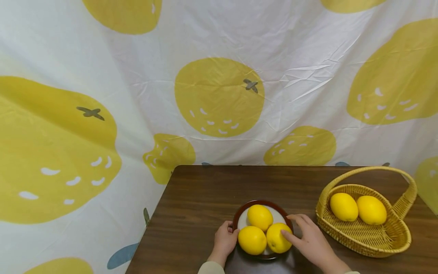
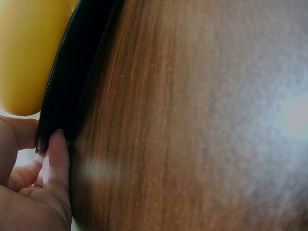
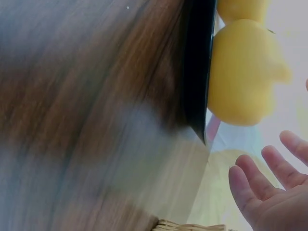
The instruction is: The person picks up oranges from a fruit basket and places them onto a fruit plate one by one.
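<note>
A round plate with a dark red-brown rim [image 1: 244,208] and pale inside sits near the table's front, carrying three yellow lemons: a back lemon [image 1: 260,217], a front-left lemon [image 1: 252,240] and a front-right lemon [image 1: 278,239]. At the plate's left side my left hand [image 1: 224,240] pinches the rim between thumb and fingers, which shows closely in the left wrist view. My right hand [image 1: 314,243] hovers by the plate's right side, overlapping the front-right lemon in the head view. The right wrist view shows its fingers [image 3: 249,175] spread, apart from the nearest lemon [image 3: 243,72].
A woven basket [image 1: 364,247] with a tall arched handle [image 1: 371,169] stands to the right, holding two lemons [image 1: 357,208]. The dark wooden table [image 1: 205,190] reaches back to a white curtain [image 1: 232,38] printed with large yellow fruit.
</note>
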Demonstrator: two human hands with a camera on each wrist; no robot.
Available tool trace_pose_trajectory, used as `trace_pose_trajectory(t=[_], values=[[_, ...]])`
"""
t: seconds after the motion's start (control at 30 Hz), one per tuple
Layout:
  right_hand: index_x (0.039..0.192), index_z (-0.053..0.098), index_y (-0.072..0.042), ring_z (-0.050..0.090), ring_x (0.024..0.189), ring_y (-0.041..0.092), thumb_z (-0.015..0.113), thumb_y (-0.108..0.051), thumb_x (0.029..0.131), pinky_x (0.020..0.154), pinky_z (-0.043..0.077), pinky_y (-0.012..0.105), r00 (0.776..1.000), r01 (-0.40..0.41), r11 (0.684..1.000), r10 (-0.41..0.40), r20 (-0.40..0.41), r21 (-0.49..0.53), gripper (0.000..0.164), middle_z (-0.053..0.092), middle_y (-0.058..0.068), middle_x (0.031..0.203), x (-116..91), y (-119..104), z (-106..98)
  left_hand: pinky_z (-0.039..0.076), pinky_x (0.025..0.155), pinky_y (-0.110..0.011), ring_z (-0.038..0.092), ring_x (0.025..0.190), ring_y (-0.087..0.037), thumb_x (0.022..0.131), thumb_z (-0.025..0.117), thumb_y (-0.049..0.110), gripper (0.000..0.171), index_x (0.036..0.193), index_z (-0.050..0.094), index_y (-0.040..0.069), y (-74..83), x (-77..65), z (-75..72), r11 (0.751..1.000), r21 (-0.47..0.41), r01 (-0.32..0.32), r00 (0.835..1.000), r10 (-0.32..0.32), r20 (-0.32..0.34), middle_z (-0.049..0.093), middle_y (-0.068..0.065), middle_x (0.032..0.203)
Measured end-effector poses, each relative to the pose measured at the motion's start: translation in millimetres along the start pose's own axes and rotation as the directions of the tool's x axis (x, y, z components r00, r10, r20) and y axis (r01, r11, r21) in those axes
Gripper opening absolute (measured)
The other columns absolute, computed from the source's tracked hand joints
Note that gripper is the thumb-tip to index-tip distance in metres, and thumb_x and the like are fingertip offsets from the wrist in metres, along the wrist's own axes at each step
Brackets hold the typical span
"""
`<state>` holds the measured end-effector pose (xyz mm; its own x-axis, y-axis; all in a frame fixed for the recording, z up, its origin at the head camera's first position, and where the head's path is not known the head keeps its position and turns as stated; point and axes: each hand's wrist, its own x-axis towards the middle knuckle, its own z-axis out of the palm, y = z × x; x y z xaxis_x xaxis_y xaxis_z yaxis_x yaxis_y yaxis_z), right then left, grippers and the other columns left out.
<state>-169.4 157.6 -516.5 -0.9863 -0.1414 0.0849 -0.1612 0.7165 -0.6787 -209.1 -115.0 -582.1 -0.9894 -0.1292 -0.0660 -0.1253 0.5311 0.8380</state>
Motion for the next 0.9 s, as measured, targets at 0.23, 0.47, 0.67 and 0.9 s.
trace_pose_trajectory(t=[0.23,0.47,0.67,0.9], values=[[0.133,0.061,-0.009,0.059,0.122,0.037,0.064,-0.055,0.093,0.093,0.051,0.057,1.0,0.013,1.0,-0.013,-0.013,0.01,0.061,0.059,0.014,0.135,1,1,-5,0.051,0.071,-0.034,0.06,0.078,-0.015,0.09,0.073,0.015,0.025,0.111,0.066,0.002,-0.6,0.4,0.1,1.0,0.001,0.004,1.0,-0.004,-0.002,0.062,-0.004,0.085],[0.132,0.062,-0.01,0.059,0.121,0.036,0.064,-0.055,0.094,0.091,0.053,0.055,1.0,0.024,1.0,-0.024,-0.02,-0.001,0.059,0.059,0.013,0.133,1,1,-8,0.052,0.072,-0.036,0.061,0.079,-0.017,0.092,0.072,0.018,0.026,0.112,0.065,0.002,-0.5,-0.6,-0.8,1.0,0.007,0.008,1.0,-0.008,0.019,0.062,-0.005,0.087],[0.13,0.062,-0.009,0.061,0.117,0.034,0.065,-0.051,0.095,0.087,0.055,0.049,0.999,0.023,1.0,-0.023,-0.036,0.005,0.055,0.061,0.012,0.131,0,2,-12,0.052,0.071,-0.035,0.06,0.079,-0.016,0.091,0.072,0.016,0.025,0.111,0.066,0.002,0.3,-0.1,-1.1,1.0,-0.001,0.007,1.0,-0.007,0.014,0.062,-0.005,0.086],[0.128,0.063,-0.009,0.062,0.114,0.032,0.065,-0.049,0.095,0.087,0.055,0.046,0.999,0.017,1.0,-0.017,-0.045,0.004,0.052,0.062,0.012,0.128,-2,4,-18,0.051,0.071,-0.034,0.059,0.078,-0.015,0.091,0.072,0.016,0.024,0.111,0.066,0.002,1.0,0.0,-1.1,1.0,-0.005,0.01,1.0,-0.01,0.011,0.062,-0.004,0.086]])
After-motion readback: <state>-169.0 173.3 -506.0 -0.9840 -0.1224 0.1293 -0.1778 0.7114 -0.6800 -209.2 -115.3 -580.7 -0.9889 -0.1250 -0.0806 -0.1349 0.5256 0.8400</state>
